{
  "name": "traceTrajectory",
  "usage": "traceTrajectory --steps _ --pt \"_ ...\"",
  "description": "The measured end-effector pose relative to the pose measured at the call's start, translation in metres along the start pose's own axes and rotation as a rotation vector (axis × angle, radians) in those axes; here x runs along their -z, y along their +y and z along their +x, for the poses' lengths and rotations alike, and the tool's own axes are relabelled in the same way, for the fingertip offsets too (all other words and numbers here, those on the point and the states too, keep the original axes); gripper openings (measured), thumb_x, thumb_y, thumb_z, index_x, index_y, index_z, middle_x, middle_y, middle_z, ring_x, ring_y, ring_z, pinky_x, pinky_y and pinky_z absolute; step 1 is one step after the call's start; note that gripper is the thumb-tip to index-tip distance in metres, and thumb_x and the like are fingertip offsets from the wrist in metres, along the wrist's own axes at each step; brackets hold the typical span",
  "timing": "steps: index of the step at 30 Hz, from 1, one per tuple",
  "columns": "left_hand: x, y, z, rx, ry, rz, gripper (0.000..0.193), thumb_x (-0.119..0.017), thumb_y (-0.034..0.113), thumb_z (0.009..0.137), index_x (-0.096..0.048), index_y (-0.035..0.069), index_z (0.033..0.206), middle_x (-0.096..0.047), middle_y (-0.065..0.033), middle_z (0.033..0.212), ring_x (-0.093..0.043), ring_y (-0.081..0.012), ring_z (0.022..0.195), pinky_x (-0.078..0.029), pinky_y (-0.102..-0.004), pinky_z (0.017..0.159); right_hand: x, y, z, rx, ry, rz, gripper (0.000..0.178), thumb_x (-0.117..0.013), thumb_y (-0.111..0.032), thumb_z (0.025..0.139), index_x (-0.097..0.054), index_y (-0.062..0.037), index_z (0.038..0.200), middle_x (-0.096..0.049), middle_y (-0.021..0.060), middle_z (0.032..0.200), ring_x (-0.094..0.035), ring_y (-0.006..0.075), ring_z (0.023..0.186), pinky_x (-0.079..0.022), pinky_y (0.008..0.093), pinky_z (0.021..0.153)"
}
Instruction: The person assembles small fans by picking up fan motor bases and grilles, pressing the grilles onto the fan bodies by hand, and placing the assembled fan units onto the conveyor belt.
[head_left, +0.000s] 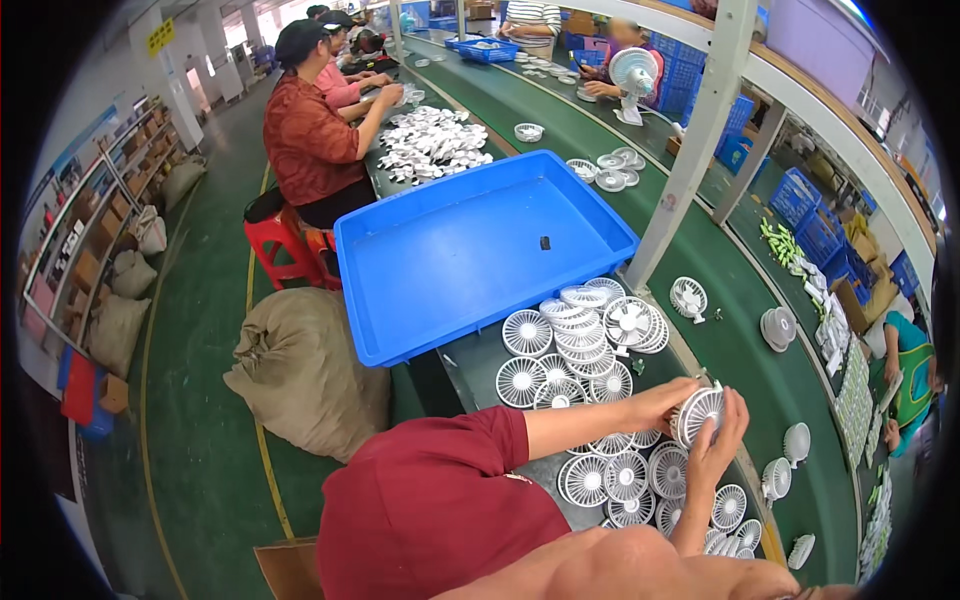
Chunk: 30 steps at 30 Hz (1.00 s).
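A round white fan head (698,414) with a slatted grille is between my two hands, above the right edge of the worktop. My left hand (656,403) grips its left side, fingers mostly behind it. On the right side, my right hand (722,448) has its fingers curled round the rim. Below and around my forearms lie several white fan grilles (585,480), overlapping on the worktop. Beyond them is a heap of grilles (580,330), where a fan head with visible blades (629,320) also lies.
A large blue tray (440,270) with a small black piece (545,243) inside stands ahead-left. The green conveyor (735,340) carries scattered fan heads on my right, past a white post (690,150). A stuffed sack (305,370) stands left. Co-workers (315,140) sit farther along the line.
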<state>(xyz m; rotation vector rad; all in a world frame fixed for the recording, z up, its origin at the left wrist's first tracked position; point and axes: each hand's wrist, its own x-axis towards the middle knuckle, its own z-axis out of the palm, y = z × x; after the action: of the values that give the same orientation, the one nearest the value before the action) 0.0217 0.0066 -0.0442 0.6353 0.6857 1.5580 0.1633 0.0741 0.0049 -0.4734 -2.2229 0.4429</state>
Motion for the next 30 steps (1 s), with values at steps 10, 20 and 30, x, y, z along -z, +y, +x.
traceTrajectory --steps 10,20,30 --pt "-0.024 -0.008 -0.025 -0.32 0.177 0.043 0.038 -0.039 0.03 0.102 -0.034 0.01 0.135 -0.05 -0.0054 0.122 -0.052 -0.0122 0.109 -0.044 -0.0277 0.089 -0.032 -0.02 -0.023 -0.001 -0.165 0.121 0.096 -0.032 -0.072 0.088 -0.018 0.0022 0.147 -0.026 0.0262 0.147 -0.026 0.0388 0.138 -0.024 0.0446 0.11" --pt "-0.04 0.002 -0.048 -0.834 0.24 0.584 0.055 -0.041 0.02 0.097 -0.02 0.001 0.144 -0.038 -0.0131 0.135 -0.04 -0.021 0.126 -0.03 -0.0319 0.106 -0.036 -0.049 -0.012 -0.35 -0.13 0.677 0.082 -0.035 -0.062 0.093 -0.023 0.0003 0.145 -0.032 0.0181 0.144 -0.038 0.0292 0.13 -0.03 0.0383 0.107" --pt "-0.04 0.011 -0.043 -0.669 0.156 0.372 0.051 -0.035 0.024 0.101 -0.023 0.002 0.144 -0.036 -0.0088 0.137 -0.036 -0.0167 0.129 -0.029 -0.0301 0.106 -0.037 -0.045 -0.015 -0.128 0.01 0.472 0.085 -0.037 -0.062 0.092 -0.026 0.0045 0.143 -0.034 0.0224 0.144 -0.036 0.0334 0.133 -0.027 0.0418 0.108"
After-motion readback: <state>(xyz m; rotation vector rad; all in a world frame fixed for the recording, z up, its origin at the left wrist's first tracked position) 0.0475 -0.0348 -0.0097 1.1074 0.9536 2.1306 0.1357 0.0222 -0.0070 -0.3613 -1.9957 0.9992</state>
